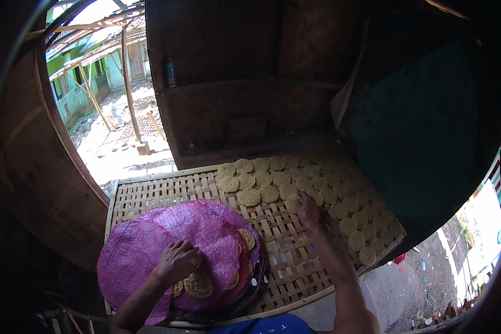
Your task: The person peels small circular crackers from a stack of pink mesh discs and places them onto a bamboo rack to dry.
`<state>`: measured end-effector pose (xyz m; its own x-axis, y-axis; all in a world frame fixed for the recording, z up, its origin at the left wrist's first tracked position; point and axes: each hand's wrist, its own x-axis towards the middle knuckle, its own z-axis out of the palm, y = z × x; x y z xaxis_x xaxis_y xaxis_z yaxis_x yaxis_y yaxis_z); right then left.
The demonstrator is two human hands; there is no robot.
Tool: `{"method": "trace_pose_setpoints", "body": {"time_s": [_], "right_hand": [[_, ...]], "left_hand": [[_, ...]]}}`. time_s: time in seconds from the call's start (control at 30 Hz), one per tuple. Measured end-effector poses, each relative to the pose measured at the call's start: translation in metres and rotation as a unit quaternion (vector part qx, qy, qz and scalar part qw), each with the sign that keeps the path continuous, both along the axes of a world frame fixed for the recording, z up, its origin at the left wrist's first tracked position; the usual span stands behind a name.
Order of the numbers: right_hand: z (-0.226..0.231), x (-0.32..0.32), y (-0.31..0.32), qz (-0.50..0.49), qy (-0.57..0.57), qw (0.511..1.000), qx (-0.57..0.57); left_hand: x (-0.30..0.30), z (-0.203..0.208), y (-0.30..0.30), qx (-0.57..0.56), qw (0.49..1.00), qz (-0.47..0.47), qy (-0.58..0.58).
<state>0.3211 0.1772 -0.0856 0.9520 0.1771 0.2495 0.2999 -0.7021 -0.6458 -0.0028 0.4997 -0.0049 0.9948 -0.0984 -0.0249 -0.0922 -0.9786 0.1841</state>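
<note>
My right hand (307, 211) reaches over the woven bamboo rack (284, 247) and grips the edge of a round, rough-textured tan cracker (293, 204) at the near edge of the laid-out rows. My left hand (178, 259) is over the pink woven plastic sheets (131, 253), its fingers curled down. What its fingertips hold is hard to make out; a tan edge shows beside them. Just below lies a loose round cracker (199, 284) on the pink sheet. Other crackers (246, 239) peek out between the sheets' folds at the right side of the pile.
Rows of similar crackers (261, 178) cover the rack's far and right parts. A dark round base shows under the pink pile. Dark wall panels (250, 111) stand behind the rack, with a green sheet (423, 128) at right. Bright openings show ground outside on both sides.
</note>
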Motion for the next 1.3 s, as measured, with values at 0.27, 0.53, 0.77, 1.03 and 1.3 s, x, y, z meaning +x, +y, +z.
{"method": "trace_pose_setpoints", "body": {"time_s": [0.27,0.53,0.77,1.03,1.3], "right_hand": [[-0.015,0.005,-0.011,-0.012,-0.165,0.984,-0.061],[-0.013,-0.055,0.003,0.084,-0.283,0.952,0.081],[0.048,-0.164,0.046,0.322,0.390,0.815,0.283],[0.030,-0.121,0.046,0.204,0.408,0.783,0.423],[-0.013,-0.027,0.044,0.139,0.083,0.979,0.125]], "left_hand": [[0.014,-0.007,0.013,-0.009,1.000,-0.022,-0.010],[0.014,0.037,-0.011,-0.077,0.993,-0.009,0.094],[0.032,0.038,-0.049,-0.201,0.980,0.012,-0.005],[0.008,0.017,-0.066,-0.158,0.978,-0.115,-0.067],[-0.068,-0.014,-0.040,-0.032,0.997,-0.063,-0.026]]}}
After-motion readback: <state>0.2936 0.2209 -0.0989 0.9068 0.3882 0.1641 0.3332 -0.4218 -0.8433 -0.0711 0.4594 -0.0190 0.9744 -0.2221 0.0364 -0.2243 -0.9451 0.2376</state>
